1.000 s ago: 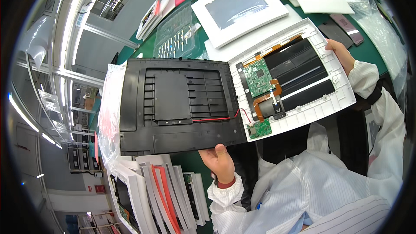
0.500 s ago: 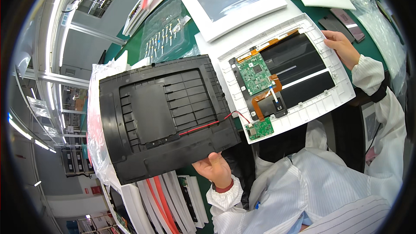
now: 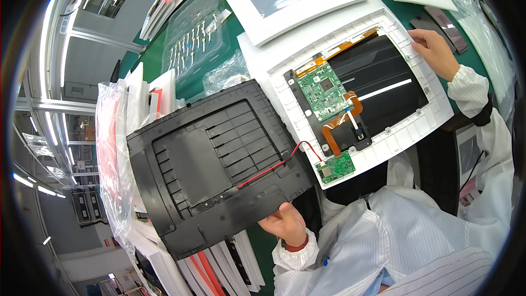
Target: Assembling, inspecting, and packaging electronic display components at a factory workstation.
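My left hand point(image 3: 286, 223) grips the near edge of a black plastic back cover point(image 3: 192, 172), thumb on top and fingers under it. The cover is tilted, its ribbed inside facing up. A red and black cable point(image 3: 263, 174) runs from the cover to a small green circuit board point(image 3: 335, 168). That board sits at the near corner of a white display frame point(image 3: 405, 143), beside a larger green board point(image 3: 323, 90), orange flat cables point(image 3: 350, 111) and a dark panel point(image 3: 383, 77). My right hand point(image 3: 435, 52) holds the frame's far right edge between thumb and fingers.
A second white framed screen point(image 3: 293, 0) lies on white foam beyond the frame. A clear plastic tray point(image 3: 192, 41) of small cables rests on the green table point(image 3: 234, 27). Bagged white panels point(image 3: 118, 148) stand at the left. More panels point(image 3: 230, 263) stand upright below the cover.
The black cover has dropped lower and tilted more, together with my left hand, which moved slightly right and down. The white frame and my right hand have shifted a little in view.
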The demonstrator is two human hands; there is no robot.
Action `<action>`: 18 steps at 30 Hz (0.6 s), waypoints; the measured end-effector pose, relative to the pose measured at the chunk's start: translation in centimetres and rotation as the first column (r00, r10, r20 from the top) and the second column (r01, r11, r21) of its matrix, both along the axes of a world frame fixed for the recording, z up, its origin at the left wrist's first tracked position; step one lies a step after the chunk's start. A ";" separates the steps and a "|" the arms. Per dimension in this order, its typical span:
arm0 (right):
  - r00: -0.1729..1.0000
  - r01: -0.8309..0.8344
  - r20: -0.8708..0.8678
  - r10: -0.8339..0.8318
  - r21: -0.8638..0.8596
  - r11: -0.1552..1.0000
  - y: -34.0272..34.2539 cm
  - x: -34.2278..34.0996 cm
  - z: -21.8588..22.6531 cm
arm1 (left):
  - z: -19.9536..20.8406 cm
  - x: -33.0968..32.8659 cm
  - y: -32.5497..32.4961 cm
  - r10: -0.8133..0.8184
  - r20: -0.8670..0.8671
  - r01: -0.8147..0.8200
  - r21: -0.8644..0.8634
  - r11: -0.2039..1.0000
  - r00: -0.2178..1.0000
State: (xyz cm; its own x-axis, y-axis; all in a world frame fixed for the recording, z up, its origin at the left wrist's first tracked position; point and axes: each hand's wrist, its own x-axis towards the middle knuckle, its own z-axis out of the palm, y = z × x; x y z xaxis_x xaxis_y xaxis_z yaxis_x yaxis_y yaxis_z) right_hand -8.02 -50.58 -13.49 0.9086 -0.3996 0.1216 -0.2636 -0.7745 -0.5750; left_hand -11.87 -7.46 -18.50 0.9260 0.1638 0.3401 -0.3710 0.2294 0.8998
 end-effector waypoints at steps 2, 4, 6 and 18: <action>0.997 -0.002 0.071 0.011 -0.117 0.993 0.1 -0.7 0.1 | 0.3 -0.1 -0.2 0.006 -0.009 -0.005 0.017 1.000 1.000; 0.989 -0.003 0.145 0.036 -0.221 0.975 1.4 -1.3 1.0 | 1.0 -0.2 -0.7 0.018 -0.014 -0.017 0.047 0.999 1.000; 0.944 -0.139 0.262 0.200 -0.234 0.962 6.0 -2.1 3.6 | 1.7 -0.3 -0.7 0.065 0.011 -0.066 0.135 0.989 0.998; 0.978 -0.025 0.047 -0.202 0.993 0.111 20.6 -11.5 -3.6 | 2.4 -1.0 -1.8 0.039 0.022 -0.042 0.184 0.982 0.999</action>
State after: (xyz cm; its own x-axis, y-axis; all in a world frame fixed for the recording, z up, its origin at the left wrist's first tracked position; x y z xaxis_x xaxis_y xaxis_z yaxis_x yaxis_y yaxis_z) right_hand -19.50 -30.00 -17.05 0.8738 -0.3466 -0.3412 -0.1199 0.5264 -0.8417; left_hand -12.84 -9.30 -16.13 0.9133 0.1341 0.3846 -0.3933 0.0449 0.9183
